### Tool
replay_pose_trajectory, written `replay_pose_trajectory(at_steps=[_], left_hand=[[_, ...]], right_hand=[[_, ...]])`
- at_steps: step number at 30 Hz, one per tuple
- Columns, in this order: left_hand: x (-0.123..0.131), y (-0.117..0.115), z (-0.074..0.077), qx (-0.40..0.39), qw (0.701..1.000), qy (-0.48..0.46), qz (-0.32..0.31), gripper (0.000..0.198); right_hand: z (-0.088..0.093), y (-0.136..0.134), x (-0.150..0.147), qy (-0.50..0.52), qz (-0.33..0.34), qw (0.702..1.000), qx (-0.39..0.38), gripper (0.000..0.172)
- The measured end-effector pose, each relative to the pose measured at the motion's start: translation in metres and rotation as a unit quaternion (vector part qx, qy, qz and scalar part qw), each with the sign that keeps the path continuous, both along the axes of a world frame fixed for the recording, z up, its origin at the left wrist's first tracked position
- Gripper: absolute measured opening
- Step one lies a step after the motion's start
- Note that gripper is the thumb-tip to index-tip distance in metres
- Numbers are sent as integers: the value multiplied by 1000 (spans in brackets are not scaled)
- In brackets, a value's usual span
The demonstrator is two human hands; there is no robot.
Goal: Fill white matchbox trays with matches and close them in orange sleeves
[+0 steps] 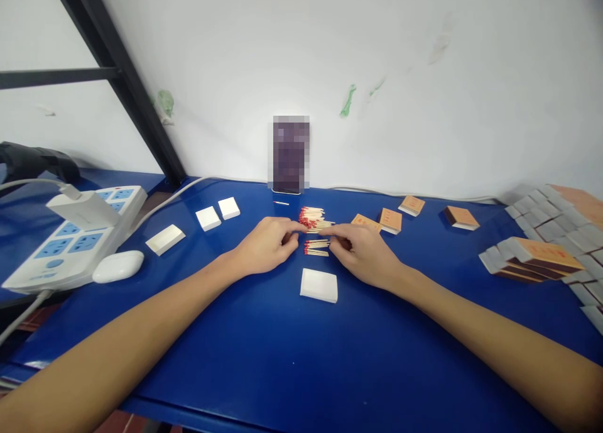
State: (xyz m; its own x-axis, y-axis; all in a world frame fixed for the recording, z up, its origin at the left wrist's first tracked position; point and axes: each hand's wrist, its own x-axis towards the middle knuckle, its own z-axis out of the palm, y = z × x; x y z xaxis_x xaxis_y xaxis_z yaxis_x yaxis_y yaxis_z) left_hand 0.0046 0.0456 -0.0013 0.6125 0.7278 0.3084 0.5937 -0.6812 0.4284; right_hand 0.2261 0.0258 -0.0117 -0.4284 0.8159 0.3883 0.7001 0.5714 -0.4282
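Observation:
A pile of red-tipped matches (311,217) lies on the blue table between my two hands. Just below it, several more matches (316,248) are set apart in a small row. From the left, my left hand (271,244) reaches its index fingertip to the red heads, thumb apart, gripping nothing. Opposite, my right hand (365,252) touches the plain ends of the matches with an outstretched index finger; its other fingers are partly hidden. A white matchbox tray (319,285) rests nearer to me, below the small row.
Orange matchboxes (412,205) sit behind my right hand, and a large stack of matchboxes (546,257) stands at the right edge. White trays (208,218), a power strip (70,244) and a white earbud case (117,266) are at left. A phone (289,156) leans on the wall.

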Motion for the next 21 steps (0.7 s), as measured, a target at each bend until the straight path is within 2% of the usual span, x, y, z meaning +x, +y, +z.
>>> replay_pose_trajectory(at_steps=[14, 21], left_hand=[[-1, 1, -1, 16, 999, 28, -10, 36], [-1, 1, -1, 11, 1000, 25, -9, 34]], right_hand=[[-1, 0, 1, -5, 6, 1000, 8, 36], [-1, 0, 0, 9, -17, 1000, 14, 33]])
